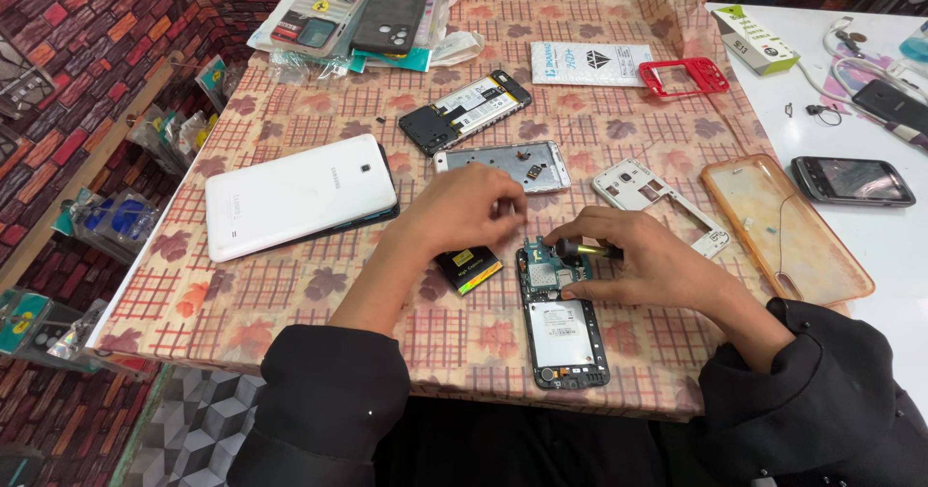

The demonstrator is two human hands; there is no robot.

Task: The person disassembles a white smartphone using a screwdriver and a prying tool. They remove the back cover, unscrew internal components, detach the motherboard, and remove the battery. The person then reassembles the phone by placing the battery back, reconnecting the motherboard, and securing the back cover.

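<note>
Over an opened phone (561, 328) on the cloth-covered surface (290, 294), the right hand (643, 260) pinches a screwdriver (585, 249) (tip hidden); the left hand (464, 207) hovers, fingers curled together.

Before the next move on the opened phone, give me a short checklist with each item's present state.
1. Right hand grips the dark-handled tool: ok.
2. Tool tip seated on the opened phone: cannot tell, fingers hide it.
3. Left hand steadies the phone: not ok, it hovers above its top edge, fingers pinched together.
4. Something pinched in the left hand: cannot tell.
5. Small black battery lies off the phone, on the checked cloth: ok.
6. White tablet lies apart from both hands: ok.
</note>
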